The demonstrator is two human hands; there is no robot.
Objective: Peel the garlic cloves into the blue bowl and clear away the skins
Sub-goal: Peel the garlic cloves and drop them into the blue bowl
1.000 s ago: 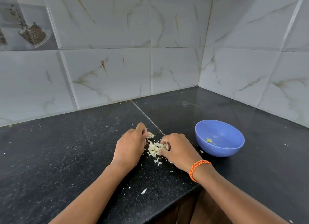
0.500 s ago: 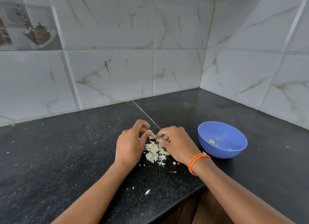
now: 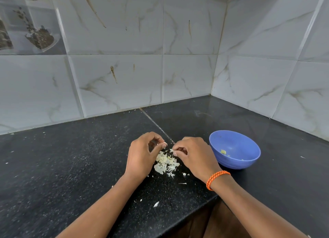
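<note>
Pale garlic skins (image 3: pixel 166 164) now lie uncovered beneath both lifted hands: right hand (image 3: pixel 193 157) pinches a skin scrap (image 3: pixel 171 150); left hand (image 3: pixel 142 157) curled, contents indiscernible.

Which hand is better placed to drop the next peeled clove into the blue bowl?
Probably the right hand: it is directly beside the blue bowl and pinches a small pale piece. The left hand is beyond the skin pile.

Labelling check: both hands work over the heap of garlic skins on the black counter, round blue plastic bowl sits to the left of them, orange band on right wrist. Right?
One error: the head view shows the round blue plastic bowl to the right of the hands, beside the right hand, not left. The rest holds: both hands over the heap of garlic skins on the black counter, orange band on the right wrist.
</note>
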